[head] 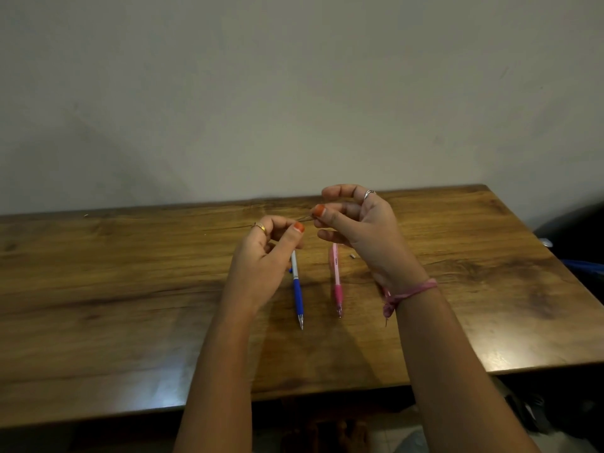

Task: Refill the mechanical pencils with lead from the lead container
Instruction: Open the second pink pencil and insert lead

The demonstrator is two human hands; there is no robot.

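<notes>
My right hand (359, 223) is raised above the table and pinches thin grey lead (306, 218) between thumb and forefinger, the lead pointing left. My left hand (264, 256) hovers just left of it with fingers curled in towards the thumb. Whether it holds anything is hidden, and no lead container shows. Below the hands, a blue and white mechanical pencil (297, 289) and a pink mechanical pencil (336, 279) lie side by side on the wooden table (130, 289), tips towards me.
A tiny grey piece (352, 255) lies on the table right of the pink pencil. A plain wall (294, 93) rises behind the table's far edge. Dark objects (575, 243) stand off the table's right side. A pink thread band (408, 294) circles my right wrist.
</notes>
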